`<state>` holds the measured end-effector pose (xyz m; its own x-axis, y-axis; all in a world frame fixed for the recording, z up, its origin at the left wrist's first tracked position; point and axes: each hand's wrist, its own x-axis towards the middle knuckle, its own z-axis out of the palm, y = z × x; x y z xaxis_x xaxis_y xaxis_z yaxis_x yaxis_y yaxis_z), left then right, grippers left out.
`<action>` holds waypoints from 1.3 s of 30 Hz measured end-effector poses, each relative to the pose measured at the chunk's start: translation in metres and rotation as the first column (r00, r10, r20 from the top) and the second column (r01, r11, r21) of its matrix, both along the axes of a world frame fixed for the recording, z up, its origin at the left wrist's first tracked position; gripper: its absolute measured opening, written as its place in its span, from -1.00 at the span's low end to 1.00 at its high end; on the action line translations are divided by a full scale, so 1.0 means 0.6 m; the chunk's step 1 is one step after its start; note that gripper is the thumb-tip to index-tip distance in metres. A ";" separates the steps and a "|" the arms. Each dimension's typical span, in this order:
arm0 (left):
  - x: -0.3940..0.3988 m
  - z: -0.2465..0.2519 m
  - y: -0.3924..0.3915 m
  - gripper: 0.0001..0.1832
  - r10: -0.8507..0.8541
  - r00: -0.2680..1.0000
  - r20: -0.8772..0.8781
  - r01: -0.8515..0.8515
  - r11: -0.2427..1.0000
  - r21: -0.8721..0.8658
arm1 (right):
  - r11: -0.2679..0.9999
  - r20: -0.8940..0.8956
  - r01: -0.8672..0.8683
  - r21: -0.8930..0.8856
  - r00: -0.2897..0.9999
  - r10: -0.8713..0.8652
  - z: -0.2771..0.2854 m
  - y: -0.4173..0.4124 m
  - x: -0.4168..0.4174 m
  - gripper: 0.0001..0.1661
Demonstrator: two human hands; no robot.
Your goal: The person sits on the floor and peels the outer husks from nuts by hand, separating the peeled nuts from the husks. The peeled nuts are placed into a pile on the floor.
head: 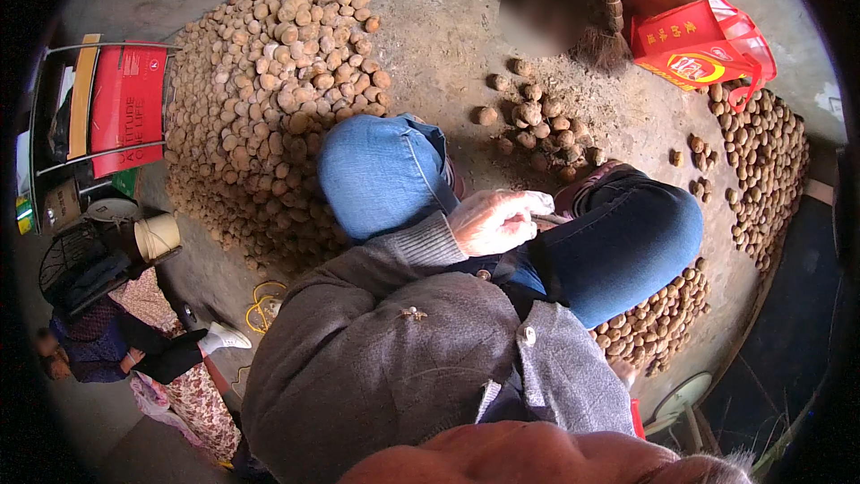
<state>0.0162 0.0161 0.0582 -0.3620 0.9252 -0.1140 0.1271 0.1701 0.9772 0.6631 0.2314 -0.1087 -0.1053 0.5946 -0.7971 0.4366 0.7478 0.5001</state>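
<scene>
My left hand point(500, 220) hangs over my lap between my bent knees, its fingers curled. A thin grey thing point(551, 219) shows by its fingertips; whether the hand grips it I cannot tell. Only a small part of my right hand point(623, 371) appears, low beside my right hip, near a pile of small brown tubers point(655, 326); its fingers are hidden. In front of my feet lies a loose cluster of round brown tubers point(541, 124), potato-like, among dirt and crumbs. A large heap of paler tubers point(289, 74) spreads beyond my left knee.
Another pile of small tubers point(766, 154) lies at the right, below a red shopping bag point(699, 47). A straw broom point(605, 13) leans at the back. A round-topped stool point(682, 396) stands behind my right side. At left are a rack point(101, 107), a cream bucket point(156, 237) and a seated person point(101, 349).
</scene>
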 end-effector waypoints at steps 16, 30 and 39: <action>-0.360 0.051 -0.283 -0.67 0.851 0.524 -0.035 -0.833 0.521 0.184 | 0.971 -0.803 -0.236 -0.046 -0.569 -0.177 0.451 0.041 -0.958 -0.69; -0.649 -0.442 -0.308 -0.64 -0.233 0.734 -0.639 -0.623 0.147 -0.769 | 0.897 -0.872 -0.193 -0.398 -0.226 -0.435 0.323 0.061 -1.035 -0.60; -0.706 -0.516 -0.306 -0.58 -0.003 0.842 -0.540 -0.540 -0.035 -0.841 | 0.817 -0.823 -0.130 -0.562 -0.009 -0.567 0.289 0.082 -1.091 -0.50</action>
<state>-0.4074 -0.1678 -0.2513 -0.8022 -0.1458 -0.5790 -0.0015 0.9702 -0.2423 0.0086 0.2804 0.0647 -0.8665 0.4645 -0.1829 0.3952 0.4144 -0.8198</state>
